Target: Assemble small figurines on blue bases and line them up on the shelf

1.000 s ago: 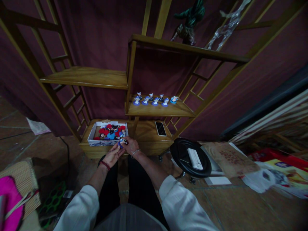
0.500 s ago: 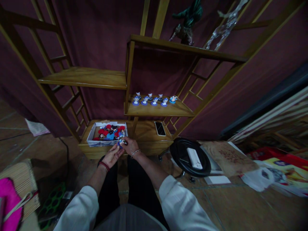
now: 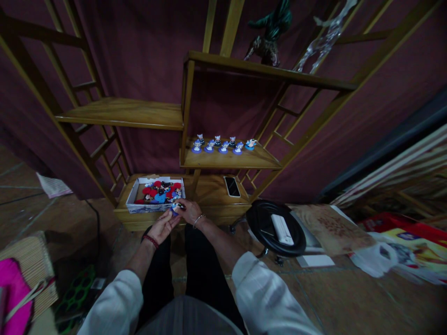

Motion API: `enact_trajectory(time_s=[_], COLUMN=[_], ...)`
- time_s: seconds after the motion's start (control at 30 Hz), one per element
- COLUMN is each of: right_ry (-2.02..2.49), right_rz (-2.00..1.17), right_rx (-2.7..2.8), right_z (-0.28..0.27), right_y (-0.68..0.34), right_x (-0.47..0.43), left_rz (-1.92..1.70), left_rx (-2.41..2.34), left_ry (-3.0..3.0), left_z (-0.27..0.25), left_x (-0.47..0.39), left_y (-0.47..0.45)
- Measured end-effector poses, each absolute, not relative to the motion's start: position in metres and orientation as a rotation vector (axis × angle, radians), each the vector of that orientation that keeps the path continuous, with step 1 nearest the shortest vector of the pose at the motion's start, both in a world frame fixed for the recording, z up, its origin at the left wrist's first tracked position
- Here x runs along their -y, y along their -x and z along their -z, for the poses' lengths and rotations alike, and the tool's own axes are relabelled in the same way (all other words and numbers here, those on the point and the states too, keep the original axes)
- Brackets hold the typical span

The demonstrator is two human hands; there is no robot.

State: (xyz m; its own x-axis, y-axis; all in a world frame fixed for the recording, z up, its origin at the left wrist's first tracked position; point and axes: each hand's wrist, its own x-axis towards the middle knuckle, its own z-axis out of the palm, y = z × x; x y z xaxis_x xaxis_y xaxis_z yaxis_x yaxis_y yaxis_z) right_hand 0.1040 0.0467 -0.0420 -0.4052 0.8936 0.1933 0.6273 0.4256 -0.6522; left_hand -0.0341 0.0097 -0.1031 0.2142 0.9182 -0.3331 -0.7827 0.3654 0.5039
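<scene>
Between my two hands is a small figurine (image 3: 175,207) with a blue-purple base, just in front of the box. My right hand (image 3: 189,211) grips it from the right side. From below and the left, my left hand (image 3: 163,227) has its fingertips against the base. A white cardboard box (image 3: 141,208) holds a jumble of red, blue and black figurines. On the middle shelf (image 3: 223,161) several figurines (image 3: 224,147) stand upright in two rows, most on purple bases, with a light-blue one (image 3: 250,144) at the right end.
A phone (image 3: 232,186) lies on the low wooden ledge. To the right is a round black stool (image 3: 258,228) carrying a white object (image 3: 282,229). Dark green and clear statues (image 3: 272,32) stand on the upper shelf. Plastic bags (image 3: 375,256) lie on the floor at right.
The figurine stays between both hands beside the box. My right wrist has shifted very slightly; the shelf figurines and the box contents look the same.
</scene>
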Motion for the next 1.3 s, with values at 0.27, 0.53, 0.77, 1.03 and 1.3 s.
enact_trajectory(time_s=[0.27, 0.53, 0.77, 1.03, 1.3], right_ry=[1.257, 1.270, 1.230, 1.194, 1.393], right_rz=[-0.670, -0.658, -0.650, -0.641, -0.577], right_rx=[2.201, 2.153, 2.204, 2.236, 2.182], right_z=[0.0421, 0.0482, 0.0448, 0.0446, 0.0432], right_y=[-0.1052, -0.1044, -0.1057, -0.1071, -0.0998], right_x=[-0.0479, -0.0465, -0.0485, -0.0490, -0.0420], left_rz=[-1.195, -1.200, -1.189, -1.180, -1.184], left_rx=[-0.641, -0.623, -0.620, -0.614, -0.617], left_ry=[-0.239, -0.251, -0.258, -0.274, -0.252], left_z=[0.1007, 0.1011, 0.1020, 0.1030, 0.1006], left_x=[-0.0086, -0.0089, -0.0086, -0.0089, -0.0094], left_y=[0.0339, 0.0330, 0.0347, 0.0352, 0.0341])
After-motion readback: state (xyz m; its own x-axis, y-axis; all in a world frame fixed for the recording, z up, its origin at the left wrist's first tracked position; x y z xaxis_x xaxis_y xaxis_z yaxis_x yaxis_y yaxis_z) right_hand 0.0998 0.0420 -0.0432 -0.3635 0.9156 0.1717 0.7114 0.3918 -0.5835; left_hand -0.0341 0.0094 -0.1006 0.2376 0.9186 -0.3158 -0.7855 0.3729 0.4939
